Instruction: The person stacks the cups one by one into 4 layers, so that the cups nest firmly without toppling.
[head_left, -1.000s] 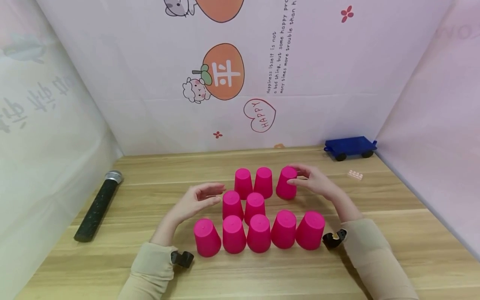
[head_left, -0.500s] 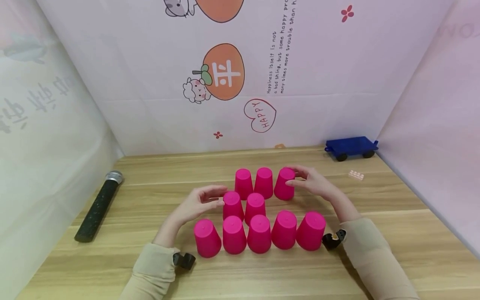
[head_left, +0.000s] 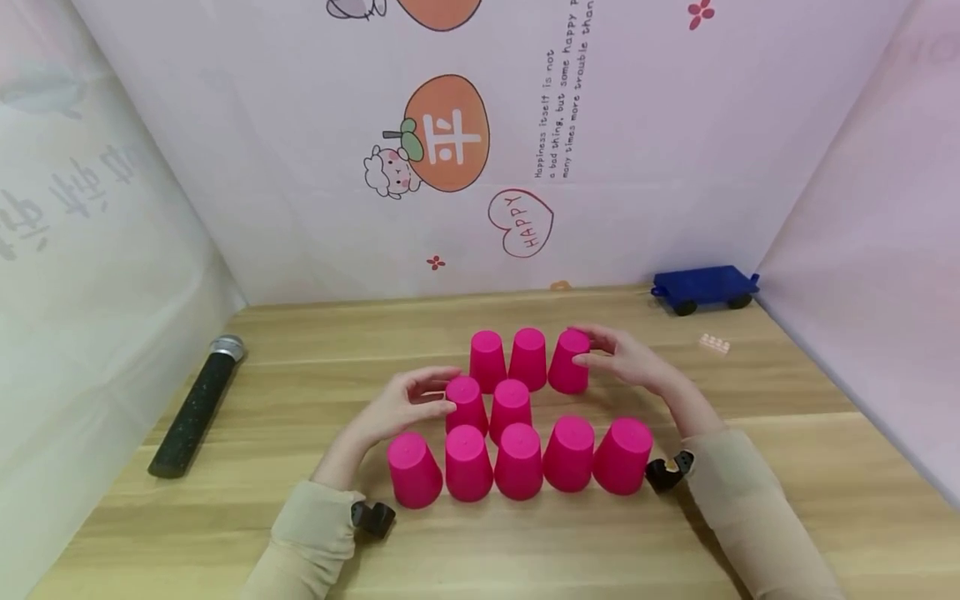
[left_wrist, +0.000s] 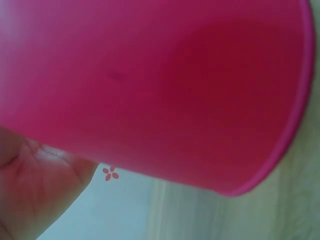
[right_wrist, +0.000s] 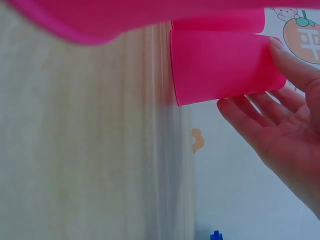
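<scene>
Ten bright pink, tapered cups (head_left: 519, 462) are arranged in three rows on a pale wood-grained table (head_left: 300, 358), each inverted with its narrow, closed end uppermost. Three are placed in the back row, two in the middle row and five in the front row, by which the lower parts of the middle pair are partly covered.

The right-hand cup of the back row (head_left: 567, 367) is gripped near its top by the right hand (head_left: 622, 360): the thumb is laid against its near side, and the fingers are passed round behind. In the right wrist view, the thumb is seen on the wall near the closed end.

The left-hand cup of the middle row (head_left: 465, 406) is held between the thumb and curled fingers of the left hand (head_left: 397, 406). In the left wrist view, the fingertips are hidden by a large pink surface.

A black microphone with a silver head (head_left: 197, 408) is laid at the left of the table. At the back right are placed a dark blue toy wagon (head_left: 703, 287) and, nearer, a small pale pink studded brick (head_left: 715, 342). The table is backed by a white printed sheet (head_left: 315, 167).
</scene>
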